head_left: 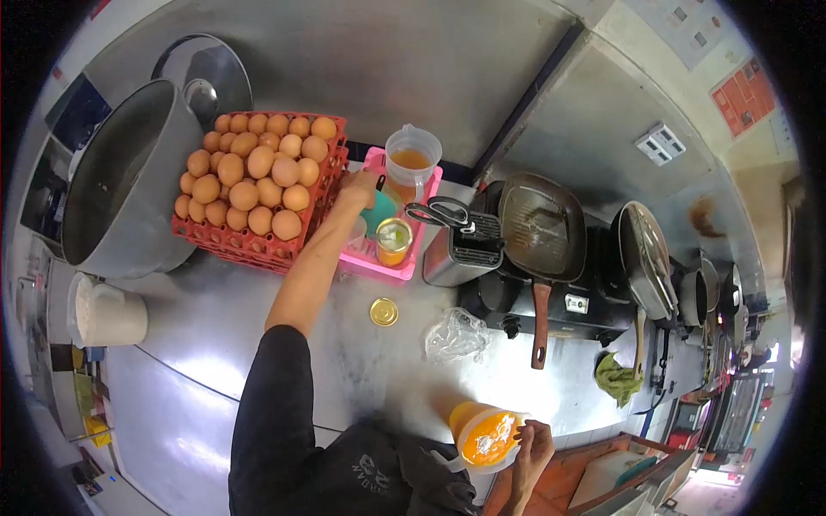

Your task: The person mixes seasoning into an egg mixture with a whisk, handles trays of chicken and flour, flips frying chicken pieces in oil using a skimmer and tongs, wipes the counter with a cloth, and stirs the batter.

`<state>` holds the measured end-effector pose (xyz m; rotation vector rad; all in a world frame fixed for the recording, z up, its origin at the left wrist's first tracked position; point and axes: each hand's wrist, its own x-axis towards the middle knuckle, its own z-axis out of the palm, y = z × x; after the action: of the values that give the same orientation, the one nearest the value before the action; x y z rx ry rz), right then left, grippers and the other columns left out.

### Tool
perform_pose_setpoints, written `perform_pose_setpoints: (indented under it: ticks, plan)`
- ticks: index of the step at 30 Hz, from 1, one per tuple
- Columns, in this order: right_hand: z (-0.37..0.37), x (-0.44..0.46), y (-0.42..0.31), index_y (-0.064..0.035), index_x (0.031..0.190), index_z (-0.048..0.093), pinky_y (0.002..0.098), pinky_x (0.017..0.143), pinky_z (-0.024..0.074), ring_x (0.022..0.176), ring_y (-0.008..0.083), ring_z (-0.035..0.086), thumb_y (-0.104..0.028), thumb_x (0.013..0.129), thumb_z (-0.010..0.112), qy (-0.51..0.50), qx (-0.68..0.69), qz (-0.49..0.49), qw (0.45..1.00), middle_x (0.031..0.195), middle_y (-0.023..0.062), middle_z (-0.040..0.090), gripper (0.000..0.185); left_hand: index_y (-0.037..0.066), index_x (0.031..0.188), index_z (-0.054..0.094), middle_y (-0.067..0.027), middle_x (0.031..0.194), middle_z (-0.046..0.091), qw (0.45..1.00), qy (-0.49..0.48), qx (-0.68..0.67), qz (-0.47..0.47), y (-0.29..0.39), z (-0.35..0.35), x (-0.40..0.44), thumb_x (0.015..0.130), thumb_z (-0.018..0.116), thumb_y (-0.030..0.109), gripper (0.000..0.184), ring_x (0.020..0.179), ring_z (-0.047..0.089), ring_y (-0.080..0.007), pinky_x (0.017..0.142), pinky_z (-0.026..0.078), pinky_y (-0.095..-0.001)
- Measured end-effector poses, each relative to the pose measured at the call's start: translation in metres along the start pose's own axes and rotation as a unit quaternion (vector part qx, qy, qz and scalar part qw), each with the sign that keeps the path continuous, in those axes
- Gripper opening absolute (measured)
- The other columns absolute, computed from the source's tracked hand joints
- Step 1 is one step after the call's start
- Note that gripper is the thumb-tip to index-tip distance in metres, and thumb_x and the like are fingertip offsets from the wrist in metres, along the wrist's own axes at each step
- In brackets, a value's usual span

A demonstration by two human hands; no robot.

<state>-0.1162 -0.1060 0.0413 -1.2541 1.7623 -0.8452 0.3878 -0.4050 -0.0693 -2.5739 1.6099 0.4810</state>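
Note:
My left hand [357, 189] reaches into the pink tray [404, 273], its fingers closed at a teal utensil [379, 211] with a dark handle end. The hand partly hides that utensil, so its exact kind is unclear. Beside it stand a glass jar [393, 245] with orange and pale contents, and a clear measuring jug [413, 155] of amber liquid. At the counter's near edge, my right hand [533, 445] grips the rim of a translucent pitcher [492, 440] filled with bright orange liquid, like beaten egg.
Stacked red trays of brown eggs [249, 181] stand left of the pink tray, near a large grey pot [129, 181]. A gold lid [384, 311] and crumpled plastic [456, 335] lie on the counter. A square pan [542, 228] sits on the stove, its handle pointing towards me.

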Motion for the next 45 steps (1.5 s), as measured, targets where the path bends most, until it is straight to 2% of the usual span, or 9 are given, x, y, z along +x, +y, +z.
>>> perform_pose_setpoints:
  ticks: [8,11,16,22,28,30,35,39,45]
  plan:
    - [0.000,0.003,0.005,0.0058,0.096,0.060,0.0294,0.069,0.0487,0.077,0.0170,0.060,-0.016,0.094,0.055,-0.012,-0.016,0.001,1.000,0.085,0.0113,0.062,0.022,0.003,0.098,0.070,-0.0156,0.109,0.067,0.991,-0.120,0.052,0.027,0.008,-0.048,-0.025,0.072,0.066,0.016,0.029,0.102,0.066,-0.0258,0.088,0.052,-0.0392]
    - [-0.003,0.003,0.002,0.0060,0.095,0.060,0.0298,0.069,0.0486,0.077,0.0178,0.060,-0.015,0.094,0.054,0.002,-0.021,-0.004,1.000,0.085,0.0121,0.063,0.022,0.003,0.098,0.070,-0.0172,0.109,0.067,0.961,-0.252,-0.073,-0.087,0.012,-0.057,-0.019,0.073,0.066,0.017,0.029,0.102,0.065,-0.0267,0.085,0.053,-0.0407]
    - [-0.006,0.005,0.011,0.0067,0.095,0.059,0.0306,0.068,0.0496,0.077,0.0192,0.060,-0.015,0.094,0.053,0.006,-0.024,-0.009,1.000,0.085,0.0130,0.062,0.022,0.001,0.097,0.069,-0.0185,0.108,0.067,0.999,-0.007,-0.031,0.019,0.007,-0.007,0.010,0.075,0.068,0.018,0.028,0.102,0.065,-0.0308,0.085,0.052,-0.0428]
    - [-0.006,0.006,0.008,0.0066,0.096,0.059,0.0307,0.068,0.0501,0.075,0.0195,0.060,-0.019,0.094,0.054,0.005,-0.020,-0.009,1.000,0.085,0.0128,0.062,0.026,0.010,0.099,0.069,-0.0203,0.105,0.066,0.985,0.045,-0.158,0.045,0.001,0.034,0.030,0.072,0.073,0.021,0.029,0.103,0.063,-0.0333,0.086,0.051,-0.0434]
    - [-0.004,0.007,0.007,0.0064,0.096,0.059,0.0315,0.070,0.0496,0.076,0.0194,0.060,-0.016,0.093,0.053,0.003,-0.016,0.004,1.000,0.084,0.0133,0.062,0.023,0.002,0.083,0.069,-0.0227,0.081,0.066,0.963,0.174,-0.196,0.064,-0.006,0.020,0.013,0.073,0.071,0.018,0.020,0.079,0.066,-0.0369,0.070,0.052,-0.0452]
    - [-0.003,0.007,0.008,0.0064,0.096,0.059,0.0315,0.070,0.0495,0.076,0.0191,0.060,-0.014,0.092,0.053,-0.004,-0.016,0.012,1.000,0.084,0.0134,0.062,0.022,-0.001,0.075,0.066,-0.0229,0.072,0.063,0.930,0.297,-0.198,0.085,-0.009,0.022,0.009,0.073,0.071,0.015,0.017,0.070,0.065,-0.0369,0.063,0.050,-0.0439]
    - [-0.004,0.015,0.027,0.0040,0.096,0.057,0.0256,0.063,0.0460,0.069,0.0135,0.057,-0.017,0.096,0.054,-0.017,-0.021,-0.054,0.998,0.079,0.0092,0.060,0.021,0.003,0.076,0.069,-0.0220,0.073,0.064,0.947,0.195,-0.251,0.037,-0.007,0.037,0.014,0.076,0.070,0.024,0.020,0.069,0.064,-0.0366,0.065,0.049,-0.0461]
    - [-0.002,0.012,0.014,0.0065,0.093,0.060,0.0299,0.069,0.0464,0.071,0.0164,0.057,-0.013,0.092,0.053,-0.002,-0.018,-0.017,1.000,0.080,0.0111,0.062,0.021,0.004,0.077,0.068,-0.0204,0.074,0.065,0.945,0.127,-0.299,0.039,-0.012,0.055,0.027,0.077,0.069,0.023,0.019,0.071,0.065,-0.0365,0.066,0.050,-0.0455]
    - [-0.004,0.009,0.016,0.0043,0.096,0.057,0.0256,0.062,0.0460,0.068,0.0138,0.058,-0.016,0.096,0.054,-0.026,-0.022,-0.065,0.997,0.078,0.0099,0.061,0.021,0.000,0.096,0.061,-0.0239,0.089,0.065,0.906,0.257,-0.335,0.031,-0.020,0.049,0.022,0.084,0.061,0.019,0.022,0.087,0.063,-0.0404,0.078,0.049,-0.0483]
